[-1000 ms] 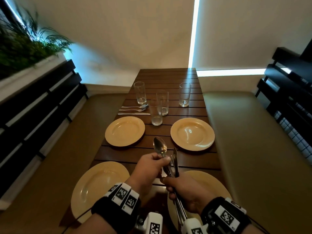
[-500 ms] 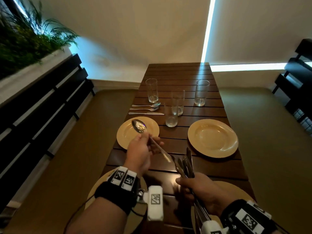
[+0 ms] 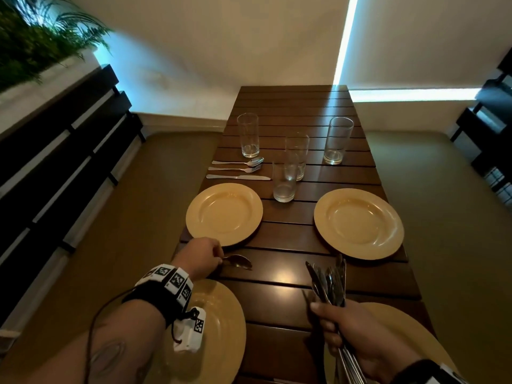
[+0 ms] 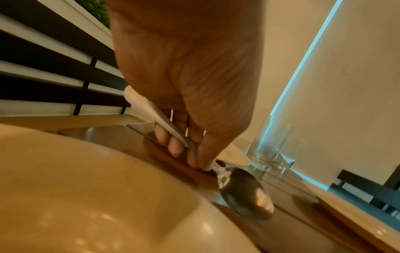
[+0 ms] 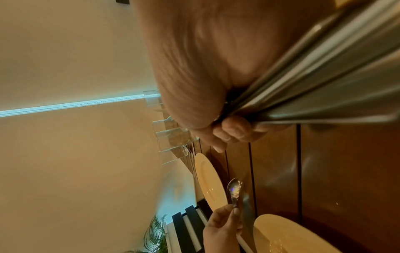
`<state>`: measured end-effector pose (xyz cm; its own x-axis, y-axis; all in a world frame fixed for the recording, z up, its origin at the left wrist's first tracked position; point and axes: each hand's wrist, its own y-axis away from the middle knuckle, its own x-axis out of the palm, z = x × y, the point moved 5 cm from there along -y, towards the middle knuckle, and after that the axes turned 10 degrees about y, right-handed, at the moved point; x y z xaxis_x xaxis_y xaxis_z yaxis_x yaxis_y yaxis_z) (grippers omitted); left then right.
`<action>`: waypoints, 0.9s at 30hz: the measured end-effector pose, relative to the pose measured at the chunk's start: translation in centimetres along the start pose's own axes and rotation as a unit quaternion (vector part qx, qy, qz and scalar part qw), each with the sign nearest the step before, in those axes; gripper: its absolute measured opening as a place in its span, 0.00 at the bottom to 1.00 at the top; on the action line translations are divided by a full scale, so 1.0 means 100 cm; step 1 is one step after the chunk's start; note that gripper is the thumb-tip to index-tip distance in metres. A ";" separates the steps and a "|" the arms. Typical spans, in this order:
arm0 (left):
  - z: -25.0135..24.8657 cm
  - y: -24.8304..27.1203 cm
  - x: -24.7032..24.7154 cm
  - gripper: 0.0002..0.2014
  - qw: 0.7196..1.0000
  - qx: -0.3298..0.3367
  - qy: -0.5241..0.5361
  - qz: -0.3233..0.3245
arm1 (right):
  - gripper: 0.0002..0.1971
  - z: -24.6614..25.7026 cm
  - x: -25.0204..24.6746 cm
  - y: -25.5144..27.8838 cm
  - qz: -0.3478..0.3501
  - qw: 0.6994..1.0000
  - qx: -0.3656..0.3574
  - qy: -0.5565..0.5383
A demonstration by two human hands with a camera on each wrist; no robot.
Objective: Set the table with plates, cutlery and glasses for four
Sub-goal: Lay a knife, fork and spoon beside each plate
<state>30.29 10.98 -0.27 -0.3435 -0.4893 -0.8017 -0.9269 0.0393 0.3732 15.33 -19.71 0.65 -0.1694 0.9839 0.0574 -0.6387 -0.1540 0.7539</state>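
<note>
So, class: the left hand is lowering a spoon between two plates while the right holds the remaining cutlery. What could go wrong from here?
1. The spoon lies close to the far-left plate; it could knock its rim.
2. The right hand holds a loose cutlery bundle above the table; a slack grip might let pieces slide out.
3. The two middle glasses stand close together between the far plates; a later reach could tip them.
</note>
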 end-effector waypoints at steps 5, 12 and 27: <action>0.006 -0.009 0.013 0.03 1.000 0.029 0.007 0.008 | 0.09 -0.001 -0.006 -0.004 0.003 1.000 0.015 -0.001; 0.011 -0.019 0.013 0.04 0.999 0.042 0.016 0.006 | 0.13 0.000 -0.007 -0.006 -0.008 1.000 0.009 -0.007; 0.018 -0.027 0.010 0.06 0.997 0.054 0.038 -0.025 | 0.17 -0.006 -0.005 -0.003 -0.026 1.000 0.007 -0.011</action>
<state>32.15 11.92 -2.89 -0.2872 -0.5579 -0.7786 -0.9551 0.1048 0.2772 15.20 -20.21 0.03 -0.1190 0.9924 0.0323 -0.6353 -0.1011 0.7656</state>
